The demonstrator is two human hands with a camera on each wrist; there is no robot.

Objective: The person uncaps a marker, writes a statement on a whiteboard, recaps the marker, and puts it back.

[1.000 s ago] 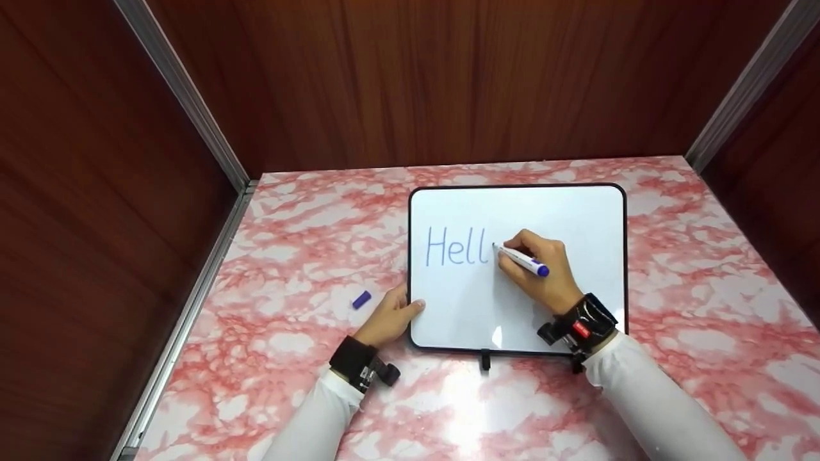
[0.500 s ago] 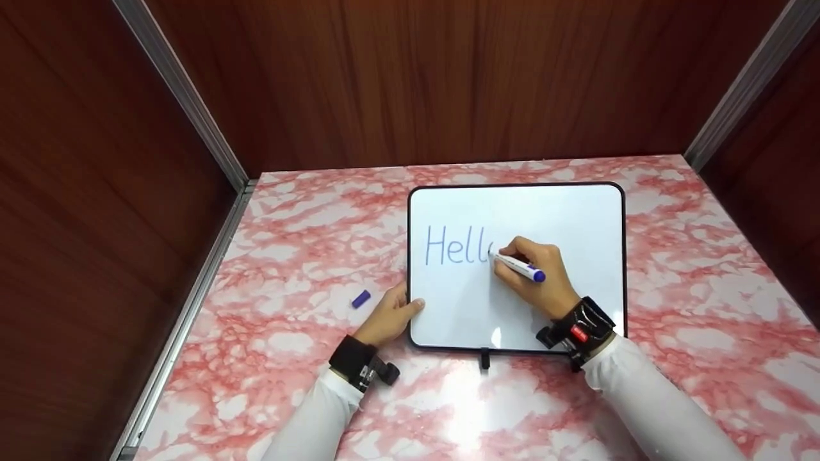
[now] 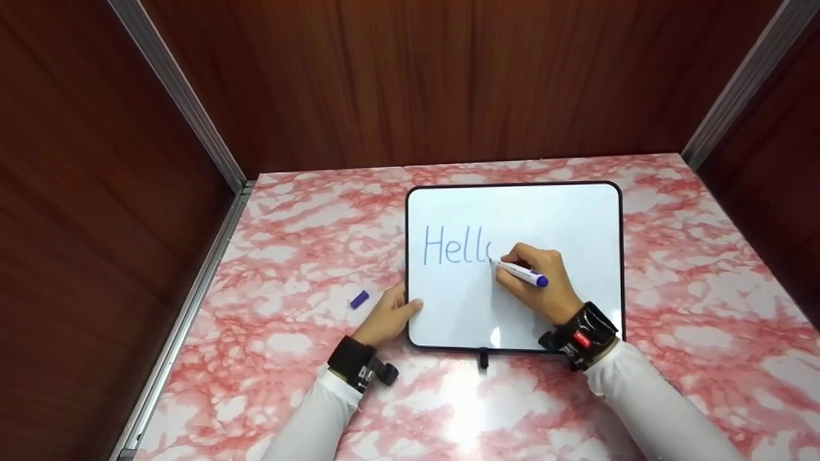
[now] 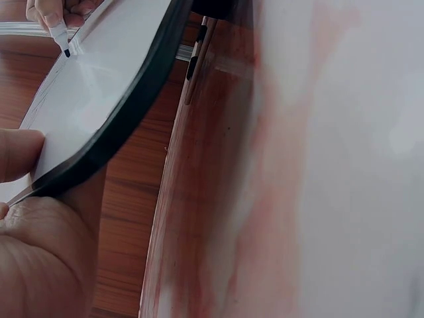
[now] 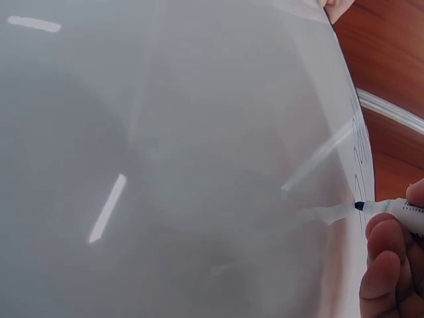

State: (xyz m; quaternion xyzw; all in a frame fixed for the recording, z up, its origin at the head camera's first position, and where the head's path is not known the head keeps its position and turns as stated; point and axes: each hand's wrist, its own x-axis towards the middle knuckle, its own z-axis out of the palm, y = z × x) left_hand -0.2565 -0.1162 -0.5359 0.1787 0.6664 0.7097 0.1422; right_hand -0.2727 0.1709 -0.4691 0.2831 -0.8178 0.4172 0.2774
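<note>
High head view, forward and down; close wrist views across the same whiteboard (image 3: 564, 214).

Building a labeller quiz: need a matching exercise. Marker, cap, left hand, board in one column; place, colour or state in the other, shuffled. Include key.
1. Marker
2. Cap
3. Left hand
4. Board

A. Lying on the table
B. White, with a dark frame
C. Held in the right hand
D. Gripping the board's edge

Pairs: 1-C, 2-A, 3-D, 4-B
</note>
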